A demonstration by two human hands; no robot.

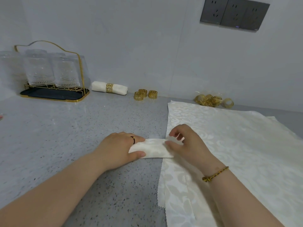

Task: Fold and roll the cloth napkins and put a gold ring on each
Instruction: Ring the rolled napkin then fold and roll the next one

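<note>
Both your forearms reach in from the near edge and meet over the middle of the table (65,136). Your left hand (120,149) lies palm down with the wrist low. Its thumb runs along the near edge of the folded napkin (153,148) and its fingers along the far edge, so the grip holds the napkin's left end between them. Your right hand (186,145) comes in at an angle from the right, wrist raised a little. Its thumb tip presses on the napkin's right end, and its fingers are curled above the far side. You cannot tell from this view whether they pinch the cloth or hang free.

The folded napkin is a short strip lying across the left edge of the flat napkins (237,145), half on bare table. By the wall lies a rolled napkin (100,86) wearing a gold ring (109,87). To its right stand three loose gold rings (144,94), and further right there is a heap of rings (211,100).
</note>
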